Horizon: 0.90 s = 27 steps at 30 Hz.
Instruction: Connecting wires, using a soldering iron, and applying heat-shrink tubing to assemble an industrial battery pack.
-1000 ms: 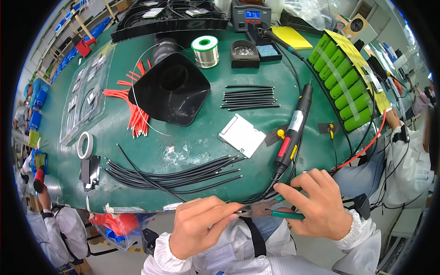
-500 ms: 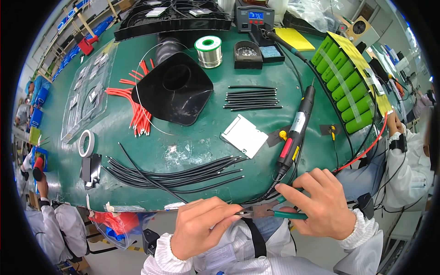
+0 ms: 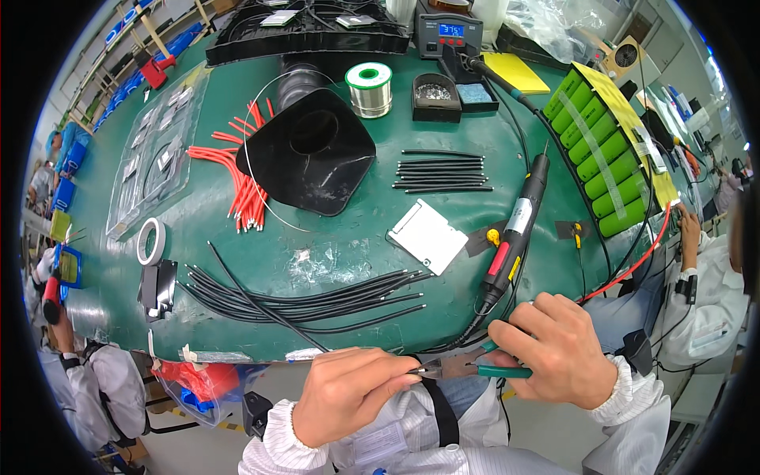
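Green bench top (image 3: 356, 237) fills the middle, workshop around it, one co-worker (image 3: 716, 273) at the right edge. Left hand (image 3: 344, 396) just off the near edge, above the lap, thumb and fingers pinched together on a dark wire (image 3: 416, 370), only its end poking out. Right hand (image 3: 558, 352) beside it, fingers curled around green-handled pliers (image 3: 459, 366), handles slightly apart; plier tips at the wire end, can't tell if they bite. Long black wires (image 3: 317, 301) in a loose bundle beyond the left hand; short black wires (image 3: 443, 171) in a row farther back. White plate (image 3: 428, 237) near a black pen-shaped tool (image 3: 518, 218). Red wires (image 3: 252, 206) next to a black hood (image 3: 317, 166), solder spool (image 3: 370, 95) behind it. Green cell pack (image 3: 587, 146) far right, tilted.
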{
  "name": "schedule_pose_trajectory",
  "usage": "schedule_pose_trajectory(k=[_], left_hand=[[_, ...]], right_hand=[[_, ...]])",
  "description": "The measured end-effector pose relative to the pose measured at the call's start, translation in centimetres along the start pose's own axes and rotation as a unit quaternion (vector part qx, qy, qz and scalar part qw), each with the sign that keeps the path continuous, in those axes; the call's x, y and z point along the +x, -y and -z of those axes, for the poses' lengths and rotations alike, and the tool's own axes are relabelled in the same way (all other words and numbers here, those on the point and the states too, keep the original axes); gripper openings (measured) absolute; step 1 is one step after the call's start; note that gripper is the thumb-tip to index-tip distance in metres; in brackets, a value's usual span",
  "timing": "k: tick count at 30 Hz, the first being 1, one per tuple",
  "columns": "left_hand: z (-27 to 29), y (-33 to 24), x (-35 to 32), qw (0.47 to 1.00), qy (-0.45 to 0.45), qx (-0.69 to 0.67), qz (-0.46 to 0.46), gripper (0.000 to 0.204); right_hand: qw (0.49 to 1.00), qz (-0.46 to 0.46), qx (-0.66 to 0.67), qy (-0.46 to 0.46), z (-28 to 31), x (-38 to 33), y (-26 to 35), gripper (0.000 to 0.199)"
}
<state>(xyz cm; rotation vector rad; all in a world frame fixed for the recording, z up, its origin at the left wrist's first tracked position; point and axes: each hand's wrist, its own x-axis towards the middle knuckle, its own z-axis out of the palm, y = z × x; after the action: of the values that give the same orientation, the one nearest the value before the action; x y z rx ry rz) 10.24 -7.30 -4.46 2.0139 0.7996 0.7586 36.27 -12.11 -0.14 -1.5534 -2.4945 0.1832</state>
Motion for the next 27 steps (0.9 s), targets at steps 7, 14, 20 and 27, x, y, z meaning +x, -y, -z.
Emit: schedule_pose_trajectory(k=[7,14,20,27], left_hand=[[0.2,0.4,-0.1,1.000,-0.001,-0.001,-0.019,0.018],[0.0,0.4,-0.5,1.000,-0.015,-0.017,0.004,0.020],[-0.2,0.4,-0.8,0.999,-0.047,-0.011,-0.001,0.019],[-0.3,0.3,-1.0,0.999,-0.052,-0.009,-0.001,0.020]], right_hand=[[1.000,-0.002,0.020,0.013,0.2,0.5,0.3,0.038],[1.000,-0.003,0.007,0.005,0.4,0.8,0.7,0.036],[1.000,-0.004,0.013,0.011,0.6,1.0,0.7,0.035],[1.000,-0.003,0.003,0.010,0.8,1.2,0.9,0.036]])
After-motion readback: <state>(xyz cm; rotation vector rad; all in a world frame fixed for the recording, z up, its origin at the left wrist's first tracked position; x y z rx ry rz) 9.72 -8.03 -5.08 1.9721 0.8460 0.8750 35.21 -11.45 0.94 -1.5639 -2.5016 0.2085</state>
